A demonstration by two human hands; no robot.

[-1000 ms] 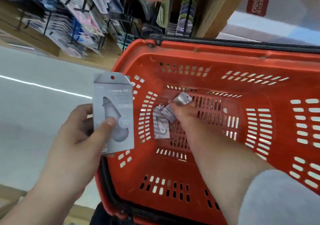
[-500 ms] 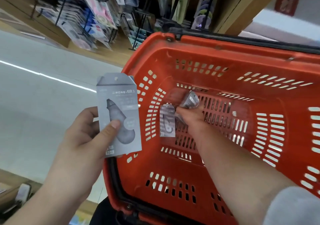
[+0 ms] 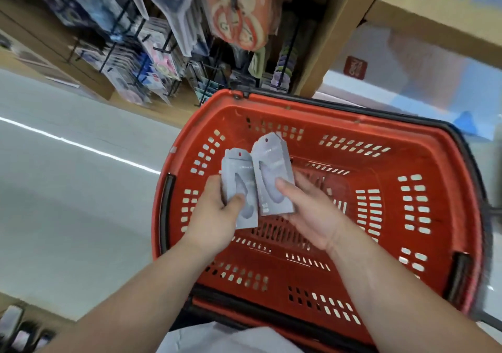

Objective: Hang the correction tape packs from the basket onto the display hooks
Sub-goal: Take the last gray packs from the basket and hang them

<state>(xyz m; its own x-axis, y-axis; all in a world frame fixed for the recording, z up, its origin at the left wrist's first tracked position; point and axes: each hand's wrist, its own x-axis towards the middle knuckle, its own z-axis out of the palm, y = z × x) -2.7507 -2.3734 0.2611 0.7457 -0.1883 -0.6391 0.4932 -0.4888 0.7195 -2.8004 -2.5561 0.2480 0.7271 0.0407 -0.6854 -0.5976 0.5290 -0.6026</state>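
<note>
Over the red basket point(image 3: 423, 146) I hold grey correction tape packs in both hands. My left hand point(image 3: 214, 216) grips one pack point(image 3: 239, 186), thumb across its front. My right hand point(image 3: 309, 208) grips a small stack of packs point(image 3: 274, 173), thumb on the top one. The two sets stand upright side by side, edges overlapping, hang holes at the top. The basket floor below my hands looks bare where it shows. Display hooks point(image 3: 163, 51) with hanging stationery are at the upper left.
A wooden shelf post point(image 3: 339, 26) rises behind the basket. An orange pack point(image 3: 236, 12) hangs at the top centre. Grey floor with a white line point(image 3: 81, 146) lies to the left. Small items point(image 3: 16, 331) sit on a low shelf at the bottom left.
My right hand has lifted packs out of the basket bottom and brought them up beside the pack in my left hand. The view has tilted up towards the hooks.
</note>
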